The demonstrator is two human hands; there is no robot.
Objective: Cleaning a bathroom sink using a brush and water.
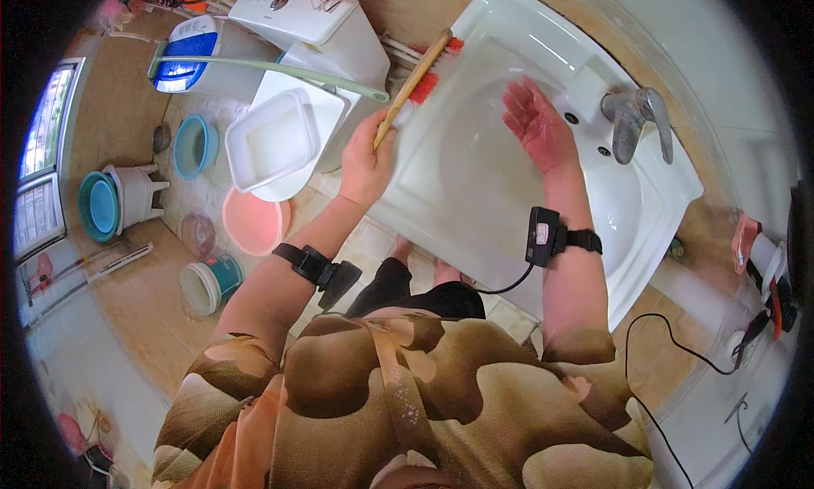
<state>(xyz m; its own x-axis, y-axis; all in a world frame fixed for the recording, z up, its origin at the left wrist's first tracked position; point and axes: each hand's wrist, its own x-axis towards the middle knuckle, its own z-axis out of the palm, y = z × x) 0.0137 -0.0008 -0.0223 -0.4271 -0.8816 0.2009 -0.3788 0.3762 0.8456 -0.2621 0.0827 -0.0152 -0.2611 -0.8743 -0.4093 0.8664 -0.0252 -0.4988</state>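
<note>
My left hand is closed around the lower end of a long wooden brush handle. Red bristles stick out from its far part, at the left edge of a white washbasin. My right hand is over the basin, palm showing, fingers apart, and holds nothing; it looks wet and reddened. To its right stands a metal single-lever faucet, with its lever at the far right side. Beside that hand are two dark round holes in the basin. The basin's bottom looks greyish and cloudy.
Left of the basin is a white toilet bearing a white plastic tub. A pale green pole lies across it. On the floor are a pink basin, a blue basin and a paint-type bucket. A black cable hangs right.
</note>
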